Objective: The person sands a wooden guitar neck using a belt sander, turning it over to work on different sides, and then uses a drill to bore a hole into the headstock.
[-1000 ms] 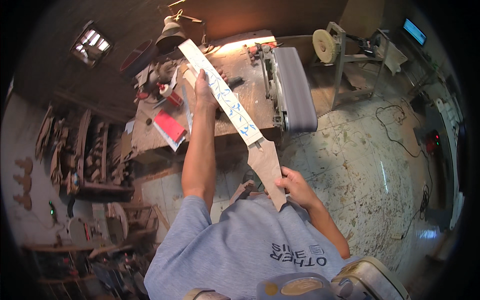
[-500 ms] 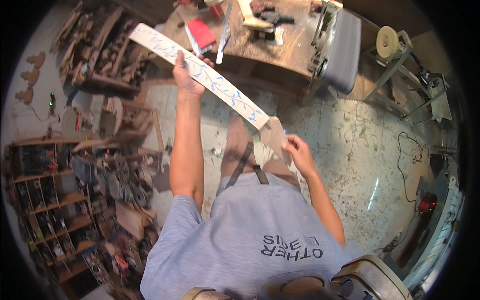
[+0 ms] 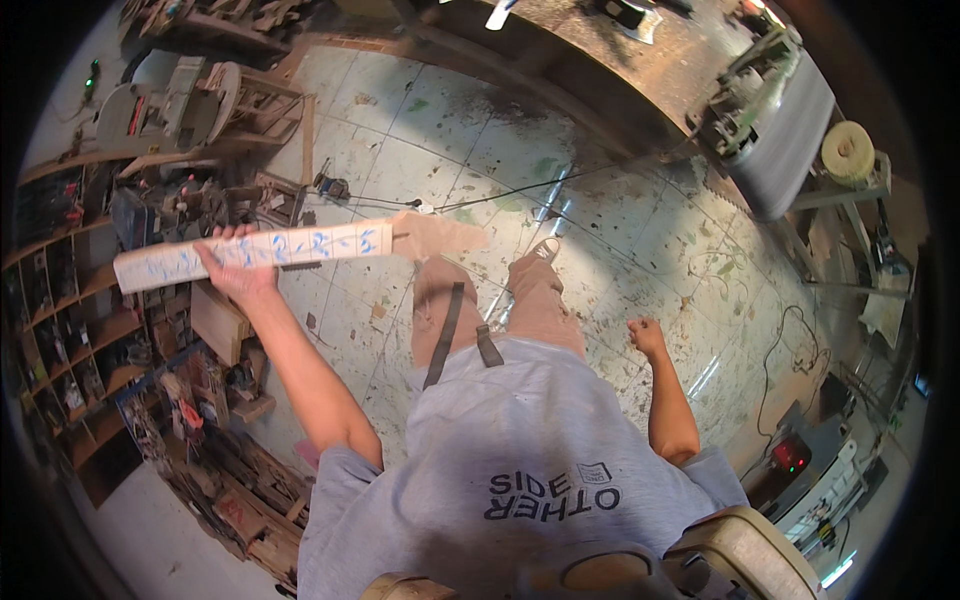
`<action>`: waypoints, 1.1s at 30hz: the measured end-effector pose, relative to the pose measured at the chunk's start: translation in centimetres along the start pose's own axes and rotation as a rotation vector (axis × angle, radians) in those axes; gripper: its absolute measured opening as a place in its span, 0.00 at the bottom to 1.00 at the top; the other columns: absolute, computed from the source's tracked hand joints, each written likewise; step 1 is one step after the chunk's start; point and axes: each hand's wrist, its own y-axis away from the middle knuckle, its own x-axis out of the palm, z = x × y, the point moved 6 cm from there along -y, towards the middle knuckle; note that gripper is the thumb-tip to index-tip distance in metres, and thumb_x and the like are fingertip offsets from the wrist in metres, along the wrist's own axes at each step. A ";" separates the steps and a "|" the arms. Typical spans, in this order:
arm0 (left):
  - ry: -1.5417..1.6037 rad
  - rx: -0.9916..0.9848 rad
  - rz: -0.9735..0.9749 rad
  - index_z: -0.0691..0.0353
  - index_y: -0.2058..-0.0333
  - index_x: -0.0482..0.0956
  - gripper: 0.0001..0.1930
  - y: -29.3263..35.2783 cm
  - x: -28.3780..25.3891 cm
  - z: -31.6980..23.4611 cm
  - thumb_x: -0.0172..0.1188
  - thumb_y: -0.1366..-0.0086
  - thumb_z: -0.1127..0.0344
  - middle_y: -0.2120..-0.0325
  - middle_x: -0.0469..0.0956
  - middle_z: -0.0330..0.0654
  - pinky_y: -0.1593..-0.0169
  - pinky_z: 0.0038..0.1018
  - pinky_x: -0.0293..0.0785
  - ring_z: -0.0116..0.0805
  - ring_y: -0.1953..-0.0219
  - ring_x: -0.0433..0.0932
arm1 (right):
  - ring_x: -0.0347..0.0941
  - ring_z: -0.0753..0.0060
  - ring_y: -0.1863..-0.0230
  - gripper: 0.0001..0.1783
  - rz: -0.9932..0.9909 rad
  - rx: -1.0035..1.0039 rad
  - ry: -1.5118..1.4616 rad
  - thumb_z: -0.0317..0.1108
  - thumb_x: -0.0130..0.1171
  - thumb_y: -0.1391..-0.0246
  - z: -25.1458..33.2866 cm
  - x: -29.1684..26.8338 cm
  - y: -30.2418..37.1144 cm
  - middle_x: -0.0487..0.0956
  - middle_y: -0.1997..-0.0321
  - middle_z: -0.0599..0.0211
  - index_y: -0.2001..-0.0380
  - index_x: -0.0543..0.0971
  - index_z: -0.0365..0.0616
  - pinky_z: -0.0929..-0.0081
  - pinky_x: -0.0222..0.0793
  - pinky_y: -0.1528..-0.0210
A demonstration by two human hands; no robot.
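Note:
My left hand (image 3: 240, 268) grips a long guitar neck blank (image 3: 330, 246) near its far-left end, fingers wrapped around it. The blank is pale wood with a blue vine pattern along its face. Its brown, shaped headstock end points to the right, with a short dark slot where the two parts meet. It is held nearly level over the floor, left of my legs. My right hand (image 3: 645, 337) hangs apart to the right, its fingers curled in, and nothing shows in them.
A workbench (image 3: 590, 60) runs across the top right, with a belt sander (image 3: 790, 135) at its end. Shelving (image 3: 90, 345) full of tools stands at the left. A cable (image 3: 490, 198) crosses the tiled floor. A round-topped machine (image 3: 170, 105) stands upper left.
The neck blank has swung down and left in my left hand, away from the bench. My right hand has let go of its headstock end and moved right. The view has turned.

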 end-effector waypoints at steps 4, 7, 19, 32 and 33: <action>-0.025 0.133 -0.008 0.58 0.62 0.71 0.20 3.7 -7.0 -5.8 0.64 0.31 0.46 0.71 0.70 0.36 0.58 0.35 0.72 0.35 0.68 0.70 | 0.69 0.79 0.81 0.12 0.012 0.051 0.132 0.37 0.63 0.38 0.6 0.4 -1.3 0.75 0.80 0.73 0.70 0.77 0.42 0.75 0.63 0.81; -0.068 0.159 -0.146 0.56 0.63 0.73 0.17 7.1 -11.3 -7.9 0.63 0.30 0.48 0.73 0.71 0.35 0.54 0.37 0.72 0.34 0.69 0.71 | 0.70 0.79 0.79 0.11 0.017 -0.063 0.044 0.37 0.63 0.37 3.7 1.6 -2.4 0.76 0.78 0.72 0.68 0.77 0.41 0.76 0.64 0.79; -0.523 0.132 -0.221 0.64 0.66 0.78 0.11 10.3 -26.6 -9.3 0.70 0.35 0.64 0.76 0.78 0.41 0.65 0.32 0.75 0.35 0.74 0.78 | 0.74 0.78 0.74 0.14 0.034 -0.281 0.171 0.40 0.64 0.38 13.8 11.2 4.3 0.79 0.73 0.71 0.63 0.80 0.39 0.77 0.67 0.73; -0.905 -0.298 -0.035 0.67 0.65 0.79 0.14 12.6 -30.2 -4.3 0.75 0.42 0.67 0.77 0.79 0.41 0.78 0.25 0.75 0.28 0.80 0.77 | 0.80 0.69 0.74 0.18 0.090 -0.092 0.305 0.42 0.64 0.41 2.4 17.6 13.0 0.84 0.74 0.59 0.64 0.83 0.34 0.68 0.74 0.69; -0.916 -0.327 -0.006 0.68 0.65 0.79 0.15 12.6 -30.0 -3.7 0.76 0.42 0.66 0.77 0.79 0.42 0.78 0.25 0.75 0.28 0.80 0.77 | 0.80 0.69 0.74 0.18 0.104 -0.087 0.334 0.42 0.64 0.41 2.2 17.7 12.8 0.84 0.74 0.59 0.64 0.84 0.34 0.68 0.74 0.69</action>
